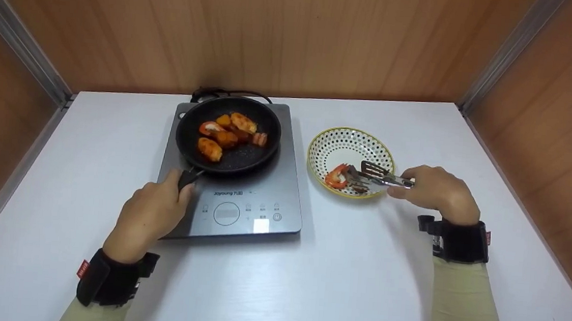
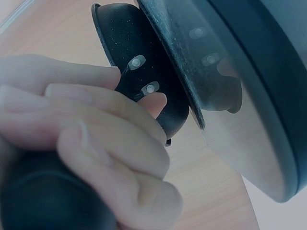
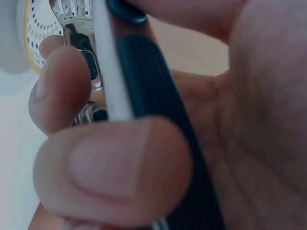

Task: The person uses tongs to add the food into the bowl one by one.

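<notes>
My left hand (image 1: 152,211) grips the black handle (image 1: 190,177) of a frying pan (image 1: 185,140). In the left wrist view the fingers (image 2: 120,153) curl round that handle, and two rivets show on the pan's side (image 2: 139,28). Pieces of browned food (image 1: 210,149), orange chunks (image 1: 226,139) and a shrimp (image 1: 211,127) lie in the pan. My right hand (image 1: 437,190) holds metal tongs (image 1: 391,180) with dark grips (image 3: 148,76). The tongs' slotted ends are over a dotted plate (image 1: 324,145), beside or against a shrimp (image 1: 337,177) on it.
The pan sits on a grey induction cooker (image 1: 272,200) with a touch panel at its front. A black cord (image 1: 250,94) runs behind it. Wooden panels (image 1: 326,36) enclose the white table (image 1: 255,291) at the back and both sides.
</notes>
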`<action>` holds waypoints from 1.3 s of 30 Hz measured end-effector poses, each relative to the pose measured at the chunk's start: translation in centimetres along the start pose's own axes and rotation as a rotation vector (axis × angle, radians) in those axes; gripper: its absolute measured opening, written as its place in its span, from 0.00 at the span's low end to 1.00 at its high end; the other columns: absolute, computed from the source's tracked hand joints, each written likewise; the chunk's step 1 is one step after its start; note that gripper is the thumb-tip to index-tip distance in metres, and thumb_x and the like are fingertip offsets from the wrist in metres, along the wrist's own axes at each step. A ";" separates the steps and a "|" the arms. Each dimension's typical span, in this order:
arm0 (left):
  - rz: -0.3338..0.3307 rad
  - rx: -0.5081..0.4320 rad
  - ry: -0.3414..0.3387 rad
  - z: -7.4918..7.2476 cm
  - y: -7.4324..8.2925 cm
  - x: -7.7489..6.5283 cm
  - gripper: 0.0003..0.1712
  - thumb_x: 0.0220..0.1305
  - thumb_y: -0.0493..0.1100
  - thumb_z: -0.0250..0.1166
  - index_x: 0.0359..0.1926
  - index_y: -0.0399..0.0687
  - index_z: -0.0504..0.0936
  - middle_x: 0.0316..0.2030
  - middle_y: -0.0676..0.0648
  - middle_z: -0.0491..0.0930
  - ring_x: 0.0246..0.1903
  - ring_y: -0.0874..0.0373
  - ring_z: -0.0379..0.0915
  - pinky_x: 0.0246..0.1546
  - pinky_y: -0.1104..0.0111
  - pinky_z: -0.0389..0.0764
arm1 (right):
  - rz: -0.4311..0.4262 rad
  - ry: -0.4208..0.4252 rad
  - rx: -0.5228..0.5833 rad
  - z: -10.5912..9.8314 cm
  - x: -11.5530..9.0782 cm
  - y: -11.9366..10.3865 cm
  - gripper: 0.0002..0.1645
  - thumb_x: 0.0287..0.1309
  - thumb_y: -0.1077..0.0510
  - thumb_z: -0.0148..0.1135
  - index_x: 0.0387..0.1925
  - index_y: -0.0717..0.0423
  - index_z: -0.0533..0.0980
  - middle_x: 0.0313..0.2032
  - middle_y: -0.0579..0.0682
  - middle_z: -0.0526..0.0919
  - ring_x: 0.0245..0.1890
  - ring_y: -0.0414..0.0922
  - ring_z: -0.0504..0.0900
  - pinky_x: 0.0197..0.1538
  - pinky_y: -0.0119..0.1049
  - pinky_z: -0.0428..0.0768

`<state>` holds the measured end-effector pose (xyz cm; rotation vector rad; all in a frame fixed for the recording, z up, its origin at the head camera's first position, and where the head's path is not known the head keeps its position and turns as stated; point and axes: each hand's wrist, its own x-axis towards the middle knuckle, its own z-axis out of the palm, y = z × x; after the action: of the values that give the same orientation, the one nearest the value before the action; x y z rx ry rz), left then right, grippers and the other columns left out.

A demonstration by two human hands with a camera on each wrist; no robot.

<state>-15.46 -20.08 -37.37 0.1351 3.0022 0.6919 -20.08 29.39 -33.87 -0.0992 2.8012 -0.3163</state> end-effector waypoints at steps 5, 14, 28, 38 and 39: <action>0.014 0.005 0.019 0.1 0.0 -0.1 0.15 0.84 0.49 0.53 0.47 0.41 0.70 0.23 0.44 0.72 0.22 0.49 0.70 0.21 0.60 0.66 | 0.023 -0.015 -0.019 0.2 0.3 0.2 0.42 0.70 0.34 0.61 0.69 0.62 0.74 0.58 0.67 0.83 0.54 0.64 0.81 0.50 0.65 0.79; 0.007 0.007 0.011 0.2 -0.1 -0.1 0.14 0.84 0.49 0.54 0.47 0.41 0.71 0.23 0.44 0.72 0.23 0.49 0.70 0.21 0.61 0.66 | 0.059 -0.003 -0.022 0.6 1.1 0.7 0.44 0.71 0.33 0.59 0.73 0.61 0.71 0.64 0.71 0.78 0.60 0.69 0.78 0.52 0.67 0.77; -0.002 -0.002 0.004 0.0 0.0 -0.1 0.15 0.84 0.49 0.53 0.48 0.40 0.71 0.24 0.44 0.73 0.23 0.48 0.71 0.22 0.61 0.66 | 0.016 0.075 -0.010 1.5 2.6 1.2 0.40 0.71 0.37 0.62 0.72 0.59 0.73 0.65 0.70 0.78 0.60 0.70 0.78 0.50 0.68 0.78; 0.013 0.026 0.028 0.1 0.1 -0.1 0.16 0.84 0.49 0.54 0.51 0.38 0.72 0.25 0.39 0.77 0.22 0.46 0.72 0.20 0.58 0.68 | 0.016 0.092 -0.016 1.7 3.3 1.4 0.38 0.73 0.37 0.60 0.73 0.56 0.73 0.67 0.70 0.76 0.63 0.72 0.75 0.51 0.68 0.77; 0.011 0.024 0.026 0.1 0.1 -0.1 0.16 0.84 0.49 0.54 0.51 0.38 0.72 0.25 0.39 0.77 0.23 0.46 0.73 0.21 0.58 0.69 | 0.017 0.094 -0.016 1.7 3.3 1.4 0.38 0.73 0.38 0.60 0.73 0.56 0.73 0.67 0.70 0.76 0.63 0.73 0.75 0.51 0.68 0.77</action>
<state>-15.39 -19.95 -37.40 0.1445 3.0380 0.6637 -22.69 30.07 -36.79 -0.0657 2.8961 -0.3020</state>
